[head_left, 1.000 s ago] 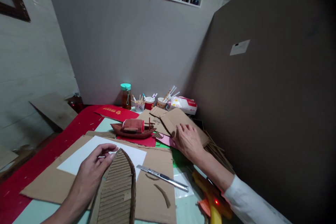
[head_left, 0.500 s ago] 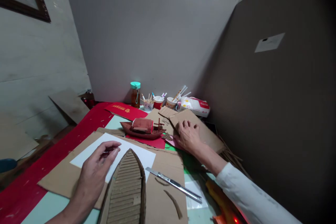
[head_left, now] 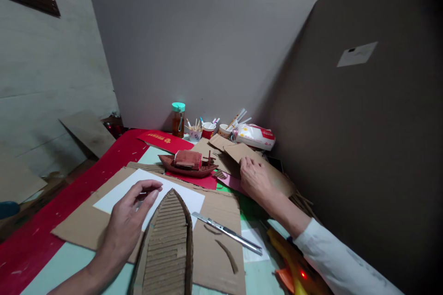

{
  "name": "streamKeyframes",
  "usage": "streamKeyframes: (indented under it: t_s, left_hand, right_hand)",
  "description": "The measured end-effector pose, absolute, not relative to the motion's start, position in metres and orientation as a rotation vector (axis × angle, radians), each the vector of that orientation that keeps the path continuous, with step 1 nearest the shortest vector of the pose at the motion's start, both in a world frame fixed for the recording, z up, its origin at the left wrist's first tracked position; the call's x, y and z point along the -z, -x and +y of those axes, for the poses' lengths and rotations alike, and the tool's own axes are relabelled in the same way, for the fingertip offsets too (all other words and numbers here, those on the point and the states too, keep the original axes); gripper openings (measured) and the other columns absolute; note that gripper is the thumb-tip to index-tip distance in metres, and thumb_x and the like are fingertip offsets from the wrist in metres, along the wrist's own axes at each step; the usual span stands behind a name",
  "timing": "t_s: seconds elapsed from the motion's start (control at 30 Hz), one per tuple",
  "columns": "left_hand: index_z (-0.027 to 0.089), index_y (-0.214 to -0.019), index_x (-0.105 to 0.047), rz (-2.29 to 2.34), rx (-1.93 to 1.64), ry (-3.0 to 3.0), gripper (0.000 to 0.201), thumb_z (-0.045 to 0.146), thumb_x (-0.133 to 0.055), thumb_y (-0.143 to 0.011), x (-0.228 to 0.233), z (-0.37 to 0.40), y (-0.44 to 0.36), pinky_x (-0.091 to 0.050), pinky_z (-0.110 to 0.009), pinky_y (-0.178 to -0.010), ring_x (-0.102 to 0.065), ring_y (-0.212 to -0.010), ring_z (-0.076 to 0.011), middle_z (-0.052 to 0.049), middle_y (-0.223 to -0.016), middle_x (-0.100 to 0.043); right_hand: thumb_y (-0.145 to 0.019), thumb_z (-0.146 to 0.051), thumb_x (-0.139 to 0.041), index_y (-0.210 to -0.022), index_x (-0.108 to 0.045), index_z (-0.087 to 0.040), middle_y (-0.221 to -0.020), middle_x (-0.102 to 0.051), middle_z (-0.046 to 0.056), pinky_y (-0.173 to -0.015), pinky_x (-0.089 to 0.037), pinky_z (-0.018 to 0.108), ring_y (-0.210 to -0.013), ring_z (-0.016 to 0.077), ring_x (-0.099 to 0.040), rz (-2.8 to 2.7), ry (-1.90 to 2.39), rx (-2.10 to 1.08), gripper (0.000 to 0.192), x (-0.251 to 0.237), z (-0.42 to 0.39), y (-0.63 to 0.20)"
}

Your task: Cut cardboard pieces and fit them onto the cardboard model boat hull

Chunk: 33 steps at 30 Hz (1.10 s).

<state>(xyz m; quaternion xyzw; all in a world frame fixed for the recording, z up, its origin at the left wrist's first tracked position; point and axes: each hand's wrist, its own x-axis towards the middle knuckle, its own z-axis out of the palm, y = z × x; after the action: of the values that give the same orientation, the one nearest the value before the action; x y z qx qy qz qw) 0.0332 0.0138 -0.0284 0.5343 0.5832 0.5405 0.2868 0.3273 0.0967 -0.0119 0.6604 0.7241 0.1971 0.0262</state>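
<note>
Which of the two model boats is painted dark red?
The small finished boat farther back, on the red paper, with a cabin and mast. The big boat hull beside the left hand is bare brown corrugated cardboard.
</note>
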Motion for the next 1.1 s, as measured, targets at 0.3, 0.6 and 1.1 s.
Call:
streamKeyframes:
  t_s: [0.3,0.6,1.1]
  left_hand:
    - [0.024,-0.089,-0.068,1.549,-1.459,-1.429,0.035,0.056,-0.064,-0.074,0.03,0.014,-0.031,-0.05,-0.034,-0.088,-0.063,-0.095,-0.025,-0.005,-0.098,-0.07]
    - [0.026,-0.087,-0.069,1.551,-1.537,-1.406,0.033,0.054,-0.068,-0.07,0.023,0.014,-0.031,-0.05,-0.032,-0.083,-0.065,-0.093,-0.0247,-0.002,-0.095,-0.072]
    - [0.027,-0.087,-0.069,1.553,-1.495,-1.526,0.03,0.054,-0.066,-0.074,0.023,0.008,-0.034,-0.05,-0.033,-0.084,-0.065,-0.094,-0.0256,-0.002,-0.096,-0.072]
  right_hand:
    - [-0.088,-0.004,-0.052,-0.126,-0.058,-0.006,-0.105,-0.071,0.018,-0.084,-0.056,0.044,-0.097,0.0306,-0.07,2.487,-2.338,-0.836,0.039,-0.065,0.066,-0.364]
    - [-0.087,-0.021,-0.052,-0.112,-0.068,-0.032,-0.108,-0.073,0.002,-0.08,-0.059,0.037,-0.096,0.0254,-0.071,3.546,-2.886,0.018,0.031,-0.116,-0.009,-0.398]
    - [-0.088,-0.006,-0.046,-0.139,-0.053,-0.014,-0.134,-0.065,0.016,-0.099,-0.049,0.042,-0.12,0.0298,-0.061,2.771,-2.366,-0.608,0.053,-0.046,0.018,-0.39]
